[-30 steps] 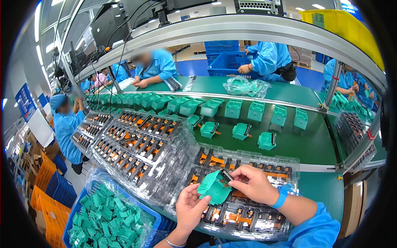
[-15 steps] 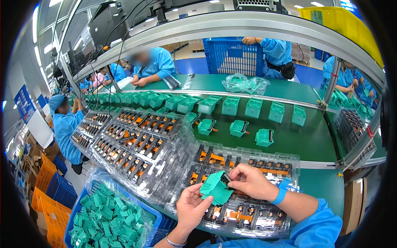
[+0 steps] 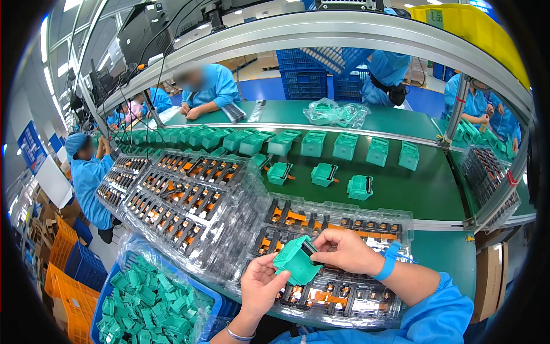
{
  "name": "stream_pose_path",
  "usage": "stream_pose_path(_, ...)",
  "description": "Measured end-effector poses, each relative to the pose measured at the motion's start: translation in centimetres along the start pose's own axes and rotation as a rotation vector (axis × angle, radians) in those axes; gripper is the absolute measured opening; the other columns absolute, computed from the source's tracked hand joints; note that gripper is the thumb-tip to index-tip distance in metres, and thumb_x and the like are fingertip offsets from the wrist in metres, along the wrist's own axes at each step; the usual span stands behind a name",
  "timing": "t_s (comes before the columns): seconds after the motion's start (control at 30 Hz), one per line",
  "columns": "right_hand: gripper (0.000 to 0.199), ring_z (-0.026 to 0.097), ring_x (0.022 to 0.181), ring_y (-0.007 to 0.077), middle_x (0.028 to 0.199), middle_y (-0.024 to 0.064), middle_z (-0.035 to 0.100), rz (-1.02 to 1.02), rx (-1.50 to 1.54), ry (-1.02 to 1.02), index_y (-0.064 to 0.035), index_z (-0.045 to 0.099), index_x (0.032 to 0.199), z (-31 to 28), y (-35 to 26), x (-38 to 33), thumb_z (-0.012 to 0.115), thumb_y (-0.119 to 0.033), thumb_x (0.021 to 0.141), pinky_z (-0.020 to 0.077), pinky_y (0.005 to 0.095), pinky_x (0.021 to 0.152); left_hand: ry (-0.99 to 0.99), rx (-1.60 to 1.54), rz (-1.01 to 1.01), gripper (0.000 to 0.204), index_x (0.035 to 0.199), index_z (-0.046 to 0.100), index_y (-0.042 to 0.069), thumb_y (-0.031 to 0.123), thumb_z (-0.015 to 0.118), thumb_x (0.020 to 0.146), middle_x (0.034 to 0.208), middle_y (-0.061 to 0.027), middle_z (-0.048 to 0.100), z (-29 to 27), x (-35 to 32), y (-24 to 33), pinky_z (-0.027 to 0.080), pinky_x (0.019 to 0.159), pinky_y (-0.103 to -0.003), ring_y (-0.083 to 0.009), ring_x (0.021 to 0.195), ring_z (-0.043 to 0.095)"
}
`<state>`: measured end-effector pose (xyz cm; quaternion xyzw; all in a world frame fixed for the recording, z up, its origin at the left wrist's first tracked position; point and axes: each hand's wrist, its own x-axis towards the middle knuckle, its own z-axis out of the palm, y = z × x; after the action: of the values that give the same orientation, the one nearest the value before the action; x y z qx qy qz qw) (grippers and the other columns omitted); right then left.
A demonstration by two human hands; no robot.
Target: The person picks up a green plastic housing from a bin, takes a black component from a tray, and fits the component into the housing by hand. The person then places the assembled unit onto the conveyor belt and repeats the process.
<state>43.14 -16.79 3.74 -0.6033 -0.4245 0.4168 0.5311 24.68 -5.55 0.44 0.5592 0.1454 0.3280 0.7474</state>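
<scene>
Housing (image 3: 296, 265) at 6 o'clock, over clear tray (image 3: 344, 298) | left hand (image 3: 259, 286) grip closed under it | right hand (image 3: 342, 252) grip now pinching small dark part (image 3: 309, 248) onto its top edge, barely shifted since | insertion looks underway.

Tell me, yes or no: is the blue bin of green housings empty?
No, the blue bin at the lower left is heaped with green housings.

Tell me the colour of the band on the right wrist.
Blue: the wristband shows clearly in the head view.
</scene>
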Motion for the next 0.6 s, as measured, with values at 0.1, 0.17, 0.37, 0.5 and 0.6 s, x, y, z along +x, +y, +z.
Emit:
stream_pose_path(0.1, 0.015, 0.057, 0.07, 0.0108, 0.08, 0.004, 0.059, -0.185, -0.059, 0.094, 0.0, 0.06, 0.089, 0.3, -0.2, -0.3, 0.067, -0.006, 0.077, 0.0469, 0.025, 0.062, -0.023, -0.027, 0.063, 0.043, 0.117, 0.043, -0.004, -0.009, 0.062, 0.078, 0.106, -0.0131, 0.055, 0.5, -0.1, 0.2, 0.048, 0.088, -0.032, -0.0183, 0.103, 0.055)
stream_pose_path(0.17, 0.016, 0.058, 0.071, 0.019, 0.082, 0.008, 0.058, -0.596, -0.506, 0.216, 0.0005, 0.059, 0.087, 0.0, -1.6, -0.7, 0.068, -0.005, 0.075, 0.048, 0.0279, 0.062, -0.002, -0.095, 0.135, 0.049, 0.121, 0.041, -0.002, -0.01, 0.061, 0.078, 0.11, -0.0132, 0.052, 1.0, -0.2, 0.4, 0.046, 0.092, -0.034, -0.0212, 0.108, 0.052)
stream_pose_path(0.37, 0.026, 0.059, 0.079, 0.0247, 0.088, 0.0089, 0.059, -1.174, -1.094, 0.316, -0.0025, 0.061, 0.086, -2.4, -4.9, -3.1, 0.068, -0.005, 0.061, 0.0504, 0.0338, 0.065, 0.027, -0.033, 0.357, 0.047, 0.123, 0.037, 0.001, -0.01, 0.055, 0.081, 0.114, -0.015, 0.049, 0.4, -0.6, -0.1, 0.045, 0.094, -0.043, -0.0278, 0.112, 0.05)
stream_pose_path(0.5, 0.021, 0.056, 0.077, 0.0232, 0.086, 0.0091, 0.057, -1.295, -1.252, 0.294, -0.0005, 0.059, 0.082, -4.7, -5.3, -3.8, 0.067, -0.007, 0.063, 0.0505, 0.0329, 0.066, 0.086, 0.069, 0.412, 0.039, 0.117, 0.039, -0.001, -0.009, 0.053, 0.082, 0.108, -0.017, 0.053, -0.9, -2.4, -0.1, 0.049, 0.089, -0.042, -0.0277, 0.108, 0.053)
stream_pose_path(0.6, 0.024, 0.057, 0.077, 0.0251, 0.084, 0.0096, 0.057, -1.16, -1.351, 0.25, -0.0016, 0.059, 0.087, -7.3, -5.0, -4.6, 0.065, -0.006, 0.064, 0.0507, 0.0349, 0.068, 0.187, 0.217, 0.476, 0.025, 0.114, 0.049, -0.001, 0.0, 0.05, 0.089, 0.109, -0.0185, 0.058, -1.8, -5.3, 2.1, 0.049, 0.085, -0.038, -0.0271, 0.097, 0.059)
